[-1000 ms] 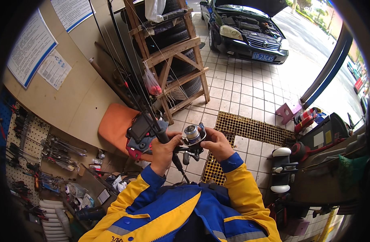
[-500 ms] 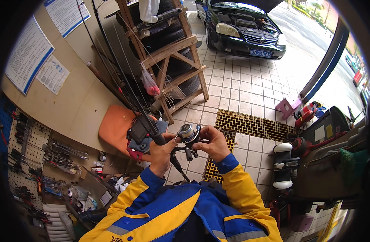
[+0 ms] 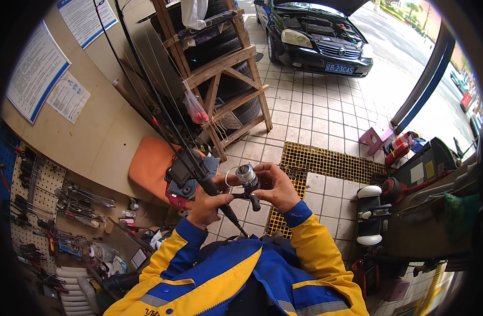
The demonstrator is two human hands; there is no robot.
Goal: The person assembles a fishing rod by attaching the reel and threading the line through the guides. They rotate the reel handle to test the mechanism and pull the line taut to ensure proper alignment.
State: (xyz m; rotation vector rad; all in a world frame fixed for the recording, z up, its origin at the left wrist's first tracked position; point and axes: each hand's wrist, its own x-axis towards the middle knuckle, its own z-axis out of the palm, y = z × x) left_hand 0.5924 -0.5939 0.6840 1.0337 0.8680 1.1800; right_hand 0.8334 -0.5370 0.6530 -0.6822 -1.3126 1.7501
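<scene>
My left hand [image 3: 204, 206] is closed round the dark handle of a fishing rod [image 3: 205, 181], thumb extended toward the reel. The rod slants from the upper left down to my lap. On its right side sits a spinning reel [image 3: 245, 175] with a silver spool, its thin bail wire standing out to the left of the spool. My right hand [image 3: 279, 188] grips the reel from the right, fingers behind the spool and thumb near the black crank knob [image 3: 255, 203]. The right fingertips are partly hidden behind the reel.
An orange seat [image 3: 148, 166] carries a camera-like device [image 3: 182, 174]. Beyond stands a wooden rack [image 3: 225, 73] of tyres, and a black car [image 3: 320, 42] with its bonnet raised. Yellow floor grating [image 3: 331, 160] crosses the tiles. Tools hang at left; a creeper [image 3: 369, 216] stands right.
The bail wire has swung out to the left side of the spool, and the reel has tilted. My left hand has shifted slightly down and left; the right fingers have moved behind the spool.
</scene>
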